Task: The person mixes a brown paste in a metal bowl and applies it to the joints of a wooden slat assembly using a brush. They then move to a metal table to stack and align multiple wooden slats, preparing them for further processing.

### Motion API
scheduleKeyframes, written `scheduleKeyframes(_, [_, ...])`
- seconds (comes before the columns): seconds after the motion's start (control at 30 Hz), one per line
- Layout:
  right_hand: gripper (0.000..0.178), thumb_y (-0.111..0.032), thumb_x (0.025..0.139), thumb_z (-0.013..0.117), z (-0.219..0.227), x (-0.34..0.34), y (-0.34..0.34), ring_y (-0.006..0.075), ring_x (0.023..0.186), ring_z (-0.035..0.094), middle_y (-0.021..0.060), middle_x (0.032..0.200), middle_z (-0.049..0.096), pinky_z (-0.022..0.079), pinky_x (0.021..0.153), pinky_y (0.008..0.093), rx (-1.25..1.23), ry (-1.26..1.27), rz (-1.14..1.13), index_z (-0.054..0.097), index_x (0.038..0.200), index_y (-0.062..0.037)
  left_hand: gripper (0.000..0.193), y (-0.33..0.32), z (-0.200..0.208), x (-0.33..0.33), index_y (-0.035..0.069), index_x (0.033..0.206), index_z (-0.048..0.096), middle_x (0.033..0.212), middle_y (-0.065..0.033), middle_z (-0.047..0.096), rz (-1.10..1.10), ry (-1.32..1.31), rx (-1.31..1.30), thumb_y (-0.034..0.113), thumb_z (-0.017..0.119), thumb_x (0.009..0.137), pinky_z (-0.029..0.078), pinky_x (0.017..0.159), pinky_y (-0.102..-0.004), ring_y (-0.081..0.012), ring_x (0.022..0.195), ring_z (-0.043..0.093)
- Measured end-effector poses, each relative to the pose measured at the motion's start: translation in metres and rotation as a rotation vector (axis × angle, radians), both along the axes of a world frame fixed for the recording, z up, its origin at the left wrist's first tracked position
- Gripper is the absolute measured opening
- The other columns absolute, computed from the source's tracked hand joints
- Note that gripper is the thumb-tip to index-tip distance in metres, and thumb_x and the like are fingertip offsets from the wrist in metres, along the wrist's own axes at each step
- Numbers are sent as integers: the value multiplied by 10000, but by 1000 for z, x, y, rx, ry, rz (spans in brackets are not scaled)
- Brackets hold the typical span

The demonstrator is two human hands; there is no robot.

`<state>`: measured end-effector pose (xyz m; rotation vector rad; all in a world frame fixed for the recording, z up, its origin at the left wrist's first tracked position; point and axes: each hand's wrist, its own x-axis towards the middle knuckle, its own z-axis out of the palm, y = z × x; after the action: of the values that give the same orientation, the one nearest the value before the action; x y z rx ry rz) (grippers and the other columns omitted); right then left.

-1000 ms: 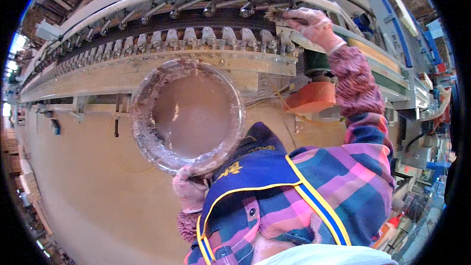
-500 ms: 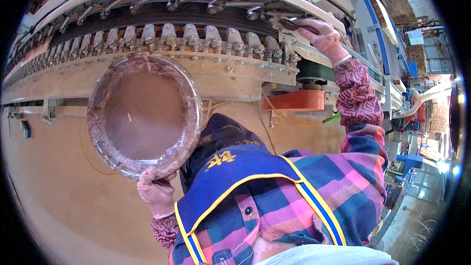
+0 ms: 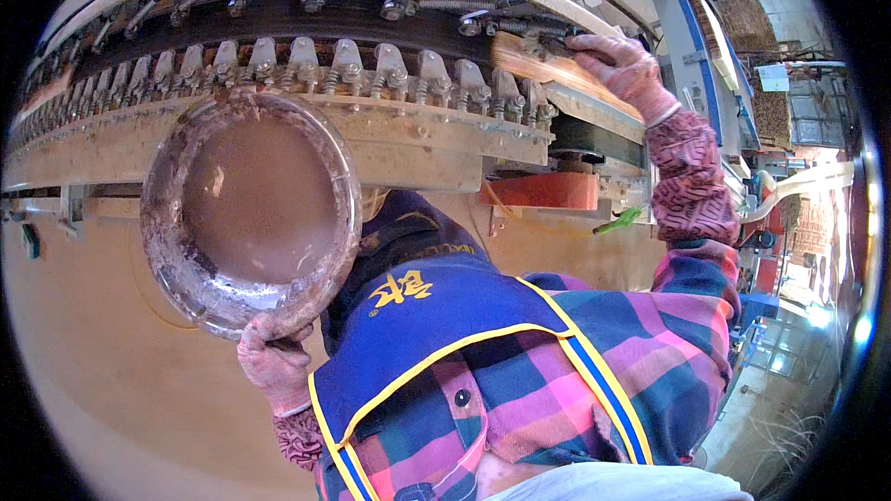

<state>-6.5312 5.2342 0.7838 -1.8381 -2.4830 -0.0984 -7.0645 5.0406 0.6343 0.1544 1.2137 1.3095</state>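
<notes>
- L hand (image 3: 274, 362), in a stained pinkish knit glove, lower left of frame: fingers curled tight over the rim of a round, clear-walled plastic bucket (image 3: 200, 278).
- Bucket at left of frame, walls caked w/ pale crust; inside, smooth brown-grey liquid (image 3: 260, 204), approx. a flat disc.
- R hand (image 3: 626, 74), same type of glove, upper right: fingers closed round a dark-handled brush (image 3: 594, 57); bristle end blurred, can't tell its shape.
- Just below R fingers: tan wooden board (image 3: 548, 67), flat, streaky grain, at the machine's end.
- Across the top: row of dull metal brackets (image 3: 347, 60) w/ coil springs, along a dark flat strip (image 3: 371, 32).
- Orange smooth-sided housing (image 3: 557, 192), right of ctr.
- Navy cloth apron (image 3: 455, 311) w/ yellow trim, btm ctr.
- Vs. 0.5 s ago: board is new under R hand; bucket & L hand sit a bit further left in frame; both grips unchanged.
</notes>
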Motion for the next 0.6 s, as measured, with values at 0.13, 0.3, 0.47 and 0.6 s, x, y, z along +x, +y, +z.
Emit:
scheduleKeyframes(0.13, [274,-201,873,714,-25,-47,20,194,932,705,96,1024,734,545,854,322,-83,2,-88,716,1140,-139,207,-2,-7,-17,-22,843,620,857,-160,660,22,-30,5,184,617,837,552,535,-357,-281,697,670])
scheduleKeyframes(0.3, [303,-297,874,701,10,-12,4,250,933,697,128,1015,722,541,827,349,-128,26,-53,712,1155,-183,136,-9,-1,-16,32,837,596,845,-93,637,-10,-9,13,159,575,881,484,536,-314,-214,687,613])
scheduleKeyframes(0.47, [300,-322,869,699,-10,-54,-4,250,946,692,119,1010,721,541,822,353,-68,-80,-119,715,1137,-187,133,-21,0,-5,35,832,594,833,-95,634,7,26,-36,159,574,877,487,526,-320,-218,678,612])
scheduleKeyframes(0.6, [274,-298,874,691,4,-29,-14,262,959,690,118,1004,722,539,851,364,-95,-55,-102,721,1127,-197,144,-22,2,-9,32,849,597,841,-100,636,58,6,-26,168,574,888,484,518,-321,-221,666,606])
